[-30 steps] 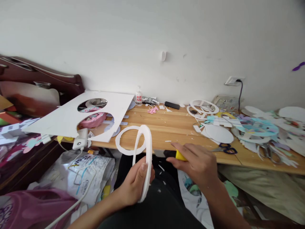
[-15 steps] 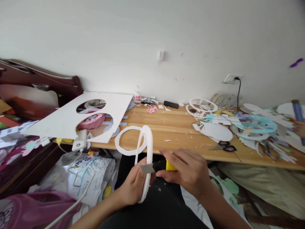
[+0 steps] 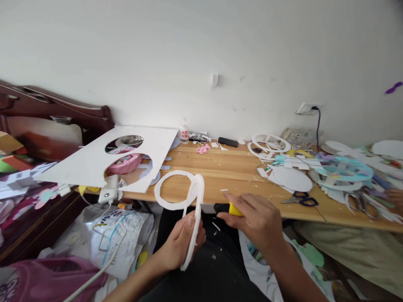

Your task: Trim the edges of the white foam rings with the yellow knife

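My left hand [image 3: 179, 243] grips a white foam ring [image 3: 195, 209] on edge over my lap, just below the front edge of the wooden table [image 3: 220, 172]. My right hand [image 3: 256, 220] holds a yellow and black utility knife [image 3: 228, 208] with its blade against the ring's right side. A second white ring [image 3: 172, 188] lies flat on the table edge right behind the held one.
A white foam sheet [image 3: 94, 157] with round cut-outs overhangs the table's left end above a pink item [image 3: 124, 162]. Scissors [image 3: 299, 200], white discs, rings and coloured scraps crowd the right side. A glue bottle [image 3: 184, 133] stands by the wall. Bags lie on the floor at left.
My right hand pushed the knife left against the ring half a second ago and has since drawn back right. The ring has tilted slightly; the view shifted a little.
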`<act>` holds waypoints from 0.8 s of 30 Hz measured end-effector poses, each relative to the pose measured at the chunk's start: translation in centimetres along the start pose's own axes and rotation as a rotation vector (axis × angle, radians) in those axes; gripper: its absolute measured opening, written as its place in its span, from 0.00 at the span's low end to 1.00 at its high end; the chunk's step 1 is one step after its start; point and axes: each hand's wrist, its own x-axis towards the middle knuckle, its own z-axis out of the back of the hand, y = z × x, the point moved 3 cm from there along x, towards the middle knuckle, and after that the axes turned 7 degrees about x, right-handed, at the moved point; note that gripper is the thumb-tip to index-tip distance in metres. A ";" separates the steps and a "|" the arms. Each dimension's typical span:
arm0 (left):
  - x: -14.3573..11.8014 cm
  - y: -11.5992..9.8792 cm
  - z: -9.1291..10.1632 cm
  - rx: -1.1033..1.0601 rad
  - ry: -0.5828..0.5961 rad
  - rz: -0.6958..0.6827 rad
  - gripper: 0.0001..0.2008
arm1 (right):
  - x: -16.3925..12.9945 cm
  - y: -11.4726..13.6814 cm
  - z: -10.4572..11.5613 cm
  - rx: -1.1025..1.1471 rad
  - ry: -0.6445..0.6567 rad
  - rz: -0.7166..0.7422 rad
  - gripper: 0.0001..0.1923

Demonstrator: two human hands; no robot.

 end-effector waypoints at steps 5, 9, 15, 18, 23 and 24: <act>-0.6 0.3 1.0 0.071 0.035 0.088 0.17 | -0.6 -1.1 0.9 -0.001 -0.046 -0.045 0.19; -0.2 0.2 1.2 0.054 -0.001 0.214 0.22 | -0.2 1.7 0.4 0.148 0.049 0.055 0.26; 0.9 0.2 0.6 0.016 -0.353 0.319 0.28 | -0.3 3.9 -1.5 0.233 0.084 0.034 0.27; 1.2 -0.7 0.1 0.110 -0.428 0.221 0.27 | -0.3 4.1 -1.5 0.210 0.090 0.023 0.26; 0.9 -1.2 -0.3 0.104 -0.434 0.177 0.25 | -0.1 3.5 -1.0 0.160 0.091 0.019 0.24; 0.9 -1.2 -0.4 0.080 -0.419 0.176 0.25 | -0.1 3.3 -0.9 0.150 0.089 0.024 0.24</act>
